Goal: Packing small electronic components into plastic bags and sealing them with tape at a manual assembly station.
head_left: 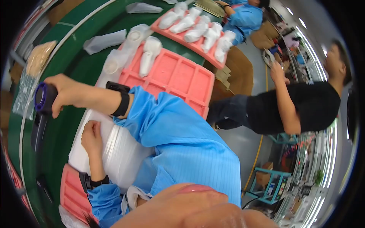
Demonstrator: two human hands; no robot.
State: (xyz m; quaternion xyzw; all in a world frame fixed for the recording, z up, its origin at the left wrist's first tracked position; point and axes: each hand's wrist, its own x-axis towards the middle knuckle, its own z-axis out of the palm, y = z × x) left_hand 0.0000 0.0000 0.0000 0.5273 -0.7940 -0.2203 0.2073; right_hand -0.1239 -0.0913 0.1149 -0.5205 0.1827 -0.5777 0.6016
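Observation:
My right hand (64, 93) is closed round the head of a dark handheld device (40, 114) shaped like a hair dryer, with a purple ring on its round end. The device's handle points down over the green belt (57, 152). My left hand (92, 138), fingers curled, lies on a stack of clear and white plastic bags (125, 152); anything under its fingertips is hidden. Just beyond my right forearm is a pink compartment tray (178, 72) holding a white bagged device (149, 57). Frosted sleeves (112, 66) lie along its left edge.
Several white wrapped devices (203, 28) fill another pink tray. A frosted bag (104, 41) and a small dark object (43, 188) lie on the belt. A pink tray (74, 190) is beside my left forearm. One person in black (300, 106) stands right; another in blue (245, 19) sits farther off.

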